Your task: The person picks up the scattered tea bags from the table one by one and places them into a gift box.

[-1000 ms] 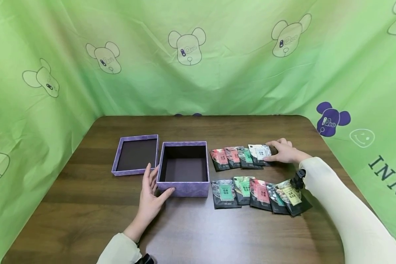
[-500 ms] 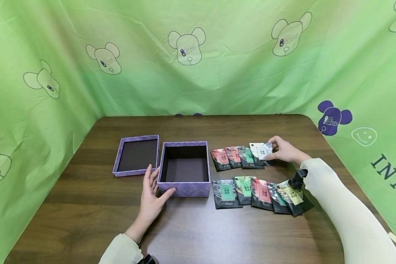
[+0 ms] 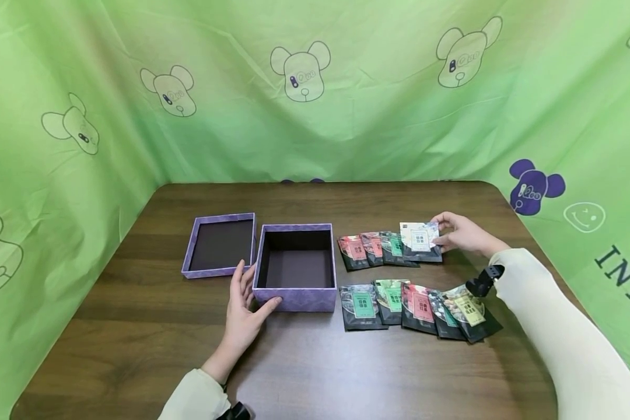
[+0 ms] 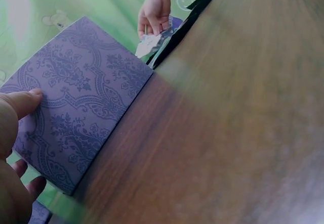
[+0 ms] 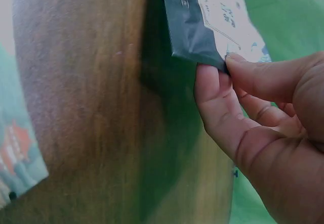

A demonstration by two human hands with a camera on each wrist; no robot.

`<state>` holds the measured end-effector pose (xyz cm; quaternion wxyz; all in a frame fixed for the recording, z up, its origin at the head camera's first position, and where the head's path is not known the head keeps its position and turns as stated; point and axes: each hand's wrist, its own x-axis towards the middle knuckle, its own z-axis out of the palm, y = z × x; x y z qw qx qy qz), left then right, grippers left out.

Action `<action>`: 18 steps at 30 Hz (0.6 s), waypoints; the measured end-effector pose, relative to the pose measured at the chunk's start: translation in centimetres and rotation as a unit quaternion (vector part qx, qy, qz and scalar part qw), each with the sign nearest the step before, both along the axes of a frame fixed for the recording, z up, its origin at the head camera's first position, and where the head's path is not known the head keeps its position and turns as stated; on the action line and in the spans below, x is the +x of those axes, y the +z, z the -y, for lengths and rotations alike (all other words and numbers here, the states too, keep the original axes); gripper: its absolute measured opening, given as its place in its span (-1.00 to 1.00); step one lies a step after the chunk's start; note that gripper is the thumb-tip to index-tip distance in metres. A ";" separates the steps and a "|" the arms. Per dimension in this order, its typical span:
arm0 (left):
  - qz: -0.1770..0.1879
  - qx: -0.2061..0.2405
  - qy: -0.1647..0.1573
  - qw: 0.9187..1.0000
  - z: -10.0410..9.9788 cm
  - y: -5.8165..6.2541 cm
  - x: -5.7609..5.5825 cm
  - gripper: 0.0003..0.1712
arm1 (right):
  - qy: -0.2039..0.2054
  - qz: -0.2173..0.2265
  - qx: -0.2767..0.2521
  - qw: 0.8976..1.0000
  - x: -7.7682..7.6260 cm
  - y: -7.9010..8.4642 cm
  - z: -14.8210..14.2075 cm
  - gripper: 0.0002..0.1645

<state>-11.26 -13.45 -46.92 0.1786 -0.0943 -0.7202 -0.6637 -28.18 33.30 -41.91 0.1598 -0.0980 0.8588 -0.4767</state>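
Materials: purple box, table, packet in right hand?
Box: probably rigid cardboard wrapped in matte paper; flat walls, scrolling pattern.
Packet: likely plastic or foil film, slightly shiny; thin, creased near its edge.
Table: wood or wood-look laminate, satin; brown grain, soft glare.

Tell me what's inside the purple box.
Inside the purple box, only dark lining shows on the floor, back and sides; the near wall's inner face is hidden by the front rim.

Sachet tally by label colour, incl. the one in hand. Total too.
Pink-label sachets: 3
Green-label sachets (teal included): 4
Yellow-label sachet: 1
White-label sachet: 1, pinched by the right hand
Total visible: 9
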 end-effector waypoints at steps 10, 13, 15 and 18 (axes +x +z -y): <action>0.021 -0.016 0.002 1.000 0.2 0.0 -0.1 0.01 | -0.026 -0.006 -0.047 0.999 0.6 0.4 0.5 -0.41; 0.016 -0.016 0.003 1.000 0.2 0.0 -0.1 0.01 | -0.026 -0.004 -0.055 0.998 0.7 0.4 0.6 -0.40; 0.014 -0.014 0.003 1.000 0.2 0.0 0.0 0.01 | -0.026 -0.003 -0.060 0.998 0.8 0.5 0.7 -0.40; 0.012 -0.014 0.003 1.000 0.2 0.0 -0.1 0.01 | -0.025 -0.002 -0.067 0.997 1.0 0.8 0.9 -0.39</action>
